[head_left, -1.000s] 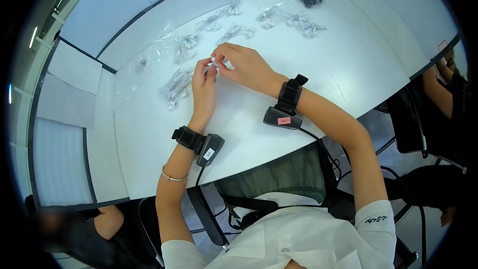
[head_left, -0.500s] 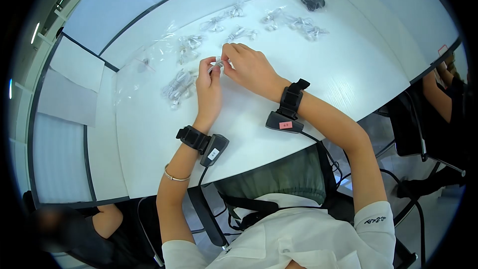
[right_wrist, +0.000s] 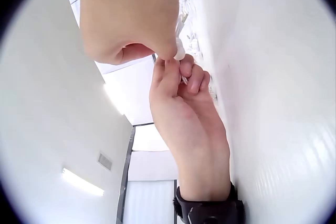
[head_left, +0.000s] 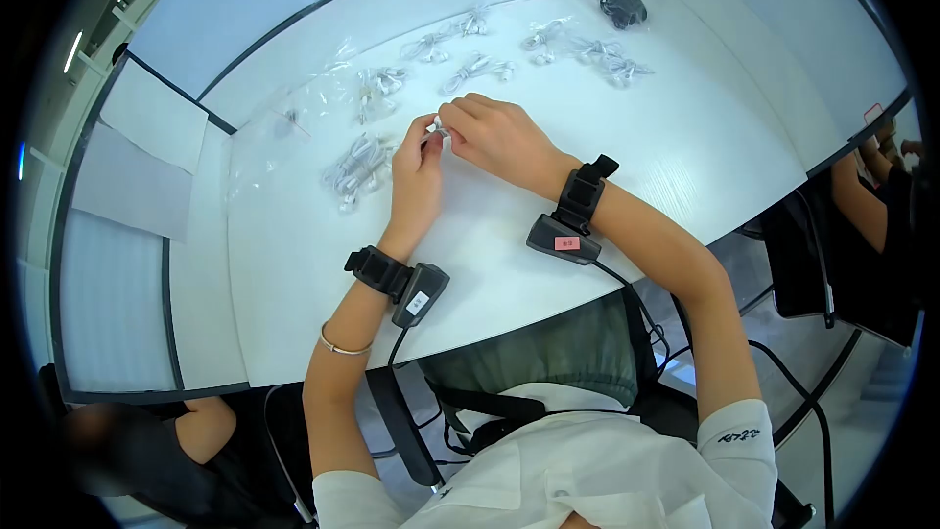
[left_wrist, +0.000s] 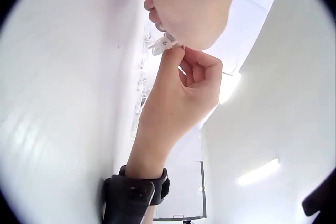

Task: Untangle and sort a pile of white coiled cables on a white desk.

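My left hand (head_left: pixel 417 176) and right hand (head_left: pixel 507 142) meet over the table, fingertip to fingertip. Between them is a small bundled white cable (left_wrist: pixel 161 44), mostly covered by the fingers. The left thumb and fingers pinch its near part, while the right fingertips pinch it from the other side. A rounded white end piece (right_wrist: pixel 180 50) pokes out between the hands in the right wrist view. Left of the hands lies a heap of coiled white cables (head_left: pixel 354 172). Another coiled white cable (head_left: pixel 380 83) lies just beyond them.
More white cable bundles (head_left: pixel 475 71) and bagged ones (head_left: pixel 599 57) lie toward the back. Clear plastic bags (head_left: pixel 284 127) are at the back left, and a dark grey bundle (head_left: pixel 621 6) sits in the far right corner. White partitions (head_left: pixel 774 24) wall the table (head_left: pixel 627 176).
Both hands have shifted slightly right in the head view and stay together at the cable. The right fingertips have changed position a little on it. The bundles on the table lie as before.
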### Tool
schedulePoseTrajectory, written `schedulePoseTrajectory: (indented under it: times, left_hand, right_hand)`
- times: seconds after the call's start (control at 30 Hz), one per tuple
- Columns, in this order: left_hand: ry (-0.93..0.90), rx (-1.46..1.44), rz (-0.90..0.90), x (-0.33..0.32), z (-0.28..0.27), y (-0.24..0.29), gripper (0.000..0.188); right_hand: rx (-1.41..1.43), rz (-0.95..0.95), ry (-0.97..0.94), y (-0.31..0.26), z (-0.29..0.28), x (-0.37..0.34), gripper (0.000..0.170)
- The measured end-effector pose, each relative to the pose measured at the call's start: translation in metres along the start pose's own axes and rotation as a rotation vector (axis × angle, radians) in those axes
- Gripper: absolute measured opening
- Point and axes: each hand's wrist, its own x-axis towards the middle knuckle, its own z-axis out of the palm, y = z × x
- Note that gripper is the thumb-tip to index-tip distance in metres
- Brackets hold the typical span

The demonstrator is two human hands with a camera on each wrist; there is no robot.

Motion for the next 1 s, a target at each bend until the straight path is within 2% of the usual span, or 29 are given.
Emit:
schedulePoseTrajectory:
  times: [0.1, 0.2, 0.43, 0.53, 0.63, 0.73, 1.0]
  left_hand:
    - [0.023, -0.027, -0.033, 0.002, -0.001, 0.005, 0.026]
    - [0.066, -0.053, -0.057, 0.001, 0.000, 0.005, 0.027]
    - [0.089, 0.011, -0.059, -0.001, -0.001, 0.007, 0.027]
    - [0.131, -0.003, 0.065, -0.001, 0.005, 0.005, 0.027]
    - [0.079, 0.030, -0.040, -0.002, 0.002, 0.009, 0.027]
    - [0.102, 0.021, 0.043, -0.001, 0.003, 0.004, 0.028]
    - [-0.024, -0.018, -0.108, 0.003, -0.003, -0.002, 0.025]
  right_hand:
    - [0.193, 0.223, -0.005, -0.003, -0.003, 0.002, 0.015]
    - [0.244, 0.266, 0.056, -0.001, -0.002, 0.001, 0.018]
    - [0.065, 0.227, 0.105, -0.004, -0.002, 0.004, 0.011]
    - [0.086, 0.239, 0.110, -0.004, -0.003, 0.004, 0.010]
    - [0.087, 0.222, 0.083, -0.002, -0.002, 0.003, 0.010]
    - [0.072, 0.211, 0.055, -0.001, 0.000, 0.002, 0.011]
    - [0.036, 0.128, 0.041, 0.001, 0.004, 0.000, 0.010]
